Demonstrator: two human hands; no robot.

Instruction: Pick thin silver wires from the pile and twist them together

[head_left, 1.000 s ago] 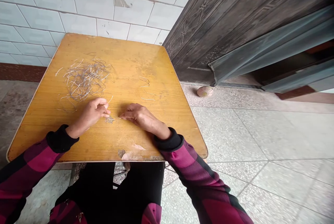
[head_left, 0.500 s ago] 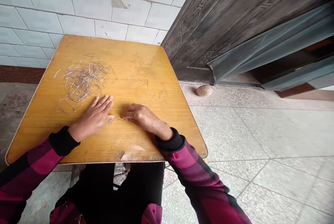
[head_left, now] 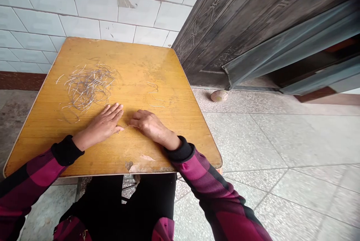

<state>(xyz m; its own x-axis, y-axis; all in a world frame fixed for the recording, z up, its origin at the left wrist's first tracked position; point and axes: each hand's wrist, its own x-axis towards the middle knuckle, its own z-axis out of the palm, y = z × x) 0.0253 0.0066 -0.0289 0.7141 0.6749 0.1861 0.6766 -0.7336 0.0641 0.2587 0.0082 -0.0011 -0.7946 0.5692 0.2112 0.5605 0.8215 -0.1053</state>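
The dark panelled door (head_left: 213, 16) bears a short row of pale marks (head_left: 227, 56) that look like letters or digits, too faint to read. Beside its foot, on the speckled floor (head_left: 236, 136), sits one roundish pinkish object (head_left: 219, 96), near the hem of a grey-green curtain (head_left: 261, 53). One yellow-brown wood-grain table (head_left: 180, 136) stands against the white tiled wall (head_left: 92, 1), its surface worn through in patches at the front edge. On its left half lies one tangled heap of thin metal wires (head_left: 90, 85), crossing too densely to count; one short piece lies just off its left side, and fine curved strands lie loose behind it and in front of it. On the right half, at least two bent wire pieces (head_left: 156, 105) lie well apart from the heap. Two hands rest on the tabletop between these groups. The left hand (head_left: 102, 124) is spread flat, palm down, thumb pointing toward the right hand (head_left: 147, 124), whose fingers are drawn narrow, pinching one end of a single thin wire strand (head_left: 126, 126); this shows faintly between left thumb and right fingertips. Two magenta-and-black checked sleeves (head_left: 209, 181) end in black cuffs.
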